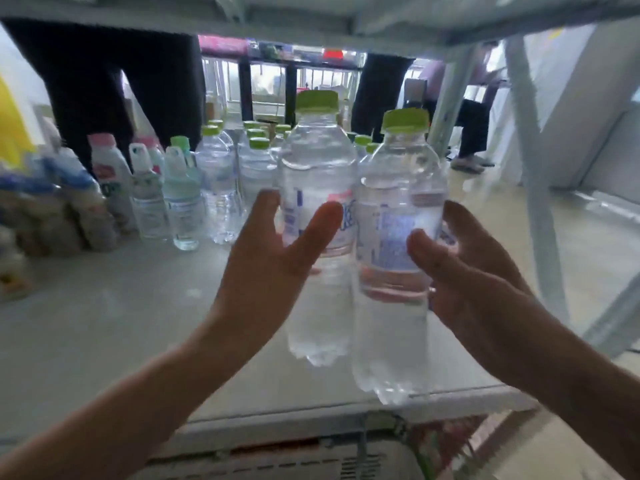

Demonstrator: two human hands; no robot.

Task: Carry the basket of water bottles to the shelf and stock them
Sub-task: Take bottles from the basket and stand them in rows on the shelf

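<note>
Two water bottles with green caps, the left bottle (317,216) and the right bottle (398,244), stand or hover at the front edge of a pale shelf (114,320) as a person stocks it; motion blur makes it hard to tell whether either base is fully down. The right bottle sits so close to the lip that its base appears partly past the edge, and that is the likeliest trouble: a light nudge, or a release before it is seated, could tip it forward off the shelf toward the basket (277,459) just below. The two bottles are touching or nearly so, and one falling would probably take the other with it, or knock into the rows of bottles already stocked (225,174) behind.

The left hand (273,261) reaches in from the lower left, fingers spread and thumb raised, cupped against the left bottle's label rather than clamped on it. The right hand (471,271) comes in from the lower right, loosely curled, its thumb on the right bottle's label and fingers reaching behind; whether it truly grips cannot be told. Both forearms are bare and angled upward toward the shelf.

Other small bottles with white and pink tops (145,188) stand further left.
</note>
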